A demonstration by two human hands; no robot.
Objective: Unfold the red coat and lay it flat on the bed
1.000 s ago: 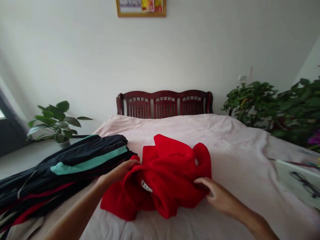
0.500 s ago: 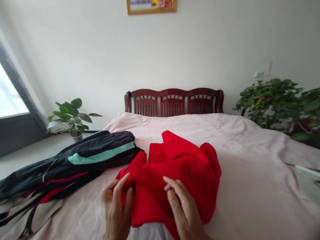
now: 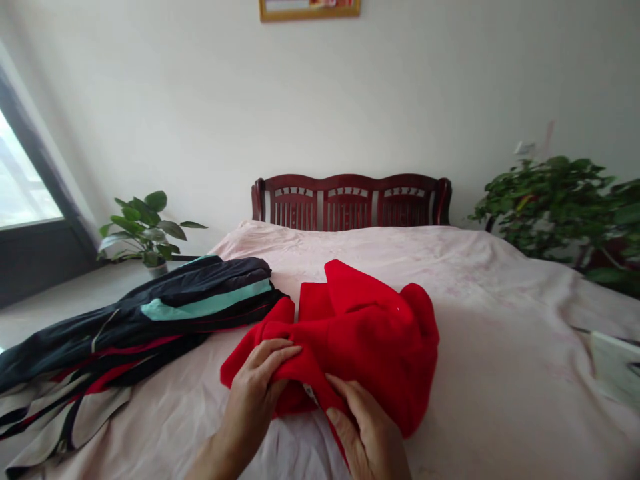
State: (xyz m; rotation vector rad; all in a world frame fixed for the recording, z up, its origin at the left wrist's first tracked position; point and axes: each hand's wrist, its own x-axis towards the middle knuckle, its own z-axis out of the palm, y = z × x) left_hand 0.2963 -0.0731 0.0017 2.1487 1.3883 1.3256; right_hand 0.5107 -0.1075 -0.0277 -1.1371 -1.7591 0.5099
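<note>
A bright red garment (image 3: 373, 340) lies bunched on the bed in front of me; its exact kind is hard to make out. My left hand (image 3: 263, 380) grips its near left edge, fingers over the cloth and thumb beneath. With thumb and fingers, my right hand (image 3: 363, 420) pinches the near edge further right. Between the hands the edge is lifted, and a small whitish tag (image 3: 309, 392) shows inside the opening.
Left of the red cloth lies a pile of dark clothes (image 3: 185, 300) with teal, red and beige parts. A pink sheet (image 3: 500, 333) covers the bed below a dark wooden headboard (image 3: 347, 203). Potted plants (image 3: 145, 227) stand at both sides. A pale flat object (image 3: 615, 367) is at right.
My left hand has moved right and up and closed on the cloth. My right hand has gone from hovering with loose fingers to pinching the edge. The near flap is now gathered up.
</note>
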